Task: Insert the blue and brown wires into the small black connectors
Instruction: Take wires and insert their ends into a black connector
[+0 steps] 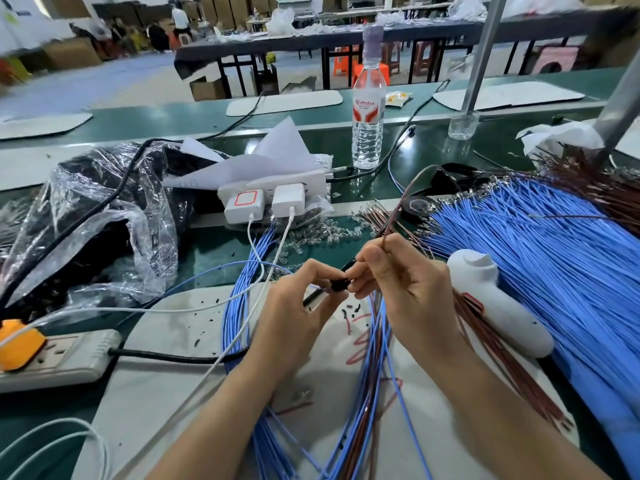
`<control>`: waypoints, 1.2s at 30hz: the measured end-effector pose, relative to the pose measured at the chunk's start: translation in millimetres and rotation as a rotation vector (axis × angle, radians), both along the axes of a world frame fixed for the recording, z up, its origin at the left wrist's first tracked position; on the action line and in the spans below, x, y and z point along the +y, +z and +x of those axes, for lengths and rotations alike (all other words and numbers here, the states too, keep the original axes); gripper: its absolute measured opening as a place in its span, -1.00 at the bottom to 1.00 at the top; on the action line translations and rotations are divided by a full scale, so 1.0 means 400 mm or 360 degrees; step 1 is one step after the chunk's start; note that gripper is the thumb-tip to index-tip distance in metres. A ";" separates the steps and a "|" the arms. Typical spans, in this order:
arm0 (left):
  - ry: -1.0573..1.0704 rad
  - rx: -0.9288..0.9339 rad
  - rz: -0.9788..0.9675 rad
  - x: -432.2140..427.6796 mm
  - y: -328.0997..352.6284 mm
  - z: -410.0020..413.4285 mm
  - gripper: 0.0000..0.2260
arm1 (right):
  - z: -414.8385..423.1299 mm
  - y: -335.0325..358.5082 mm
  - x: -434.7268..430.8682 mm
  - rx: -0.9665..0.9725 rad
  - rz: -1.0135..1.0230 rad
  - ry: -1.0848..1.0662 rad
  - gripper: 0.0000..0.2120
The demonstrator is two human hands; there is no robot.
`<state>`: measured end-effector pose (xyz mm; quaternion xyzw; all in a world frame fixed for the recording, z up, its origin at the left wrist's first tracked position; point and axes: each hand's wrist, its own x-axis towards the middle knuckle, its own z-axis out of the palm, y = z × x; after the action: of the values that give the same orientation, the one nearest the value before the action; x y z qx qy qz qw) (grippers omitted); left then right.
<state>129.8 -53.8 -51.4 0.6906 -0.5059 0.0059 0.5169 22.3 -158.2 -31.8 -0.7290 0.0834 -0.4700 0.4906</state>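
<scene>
A small black connector sits between my two hands at the centre of the view. My left hand pinches it from the left, with a thin black rod-like piece running under the fingers. My right hand grips a brown wire that arcs up and back from the fingers toward the connector. A thick fan of blue wires lies to the right, with brown wires behind it. Finished blue and brown wires trail under my wrists.
A white hand-held tool lies right of my right hand. White chargers, a grey power strip, a crumpled plastic bag, a water bottle and loose clear parts surround the grey mat.
</scene>
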 end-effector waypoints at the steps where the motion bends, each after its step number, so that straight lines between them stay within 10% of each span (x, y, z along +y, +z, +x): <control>1: 0.0002 -0.0001 -0.0014 0.000 0.002 0.001 -0.83 | 0.000 -0.001 -0.001 0.0001 -0.0033 -0.0013 -0.81; 8: -0.0012 -0.0112 -0.0072 -0.002 0.007 0.003 -0.81 | -0.004 -0.004 -0.008 0.0086 -0.0252 -0.0086 -0.76; 19: 0.0020 -0.0109 -0.0139 -0.003 -0.003 0.002 -0.88 | 0.016 -0.019 0.010 0.0338 0.0335 0.0283 -0.74; 36: -0.0368 0.1514 -0.0383 -0.010 0.009 0.003 -0.82 | 0.020 -0.035 0.017 0.0370 0.0356 0.0210 -0.64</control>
<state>130.9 -57.7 -47.7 0.4917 -0.2834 -0.3085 0.7634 30.1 -151.6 -45.8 -0.7233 0.1432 -0.3370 0.5855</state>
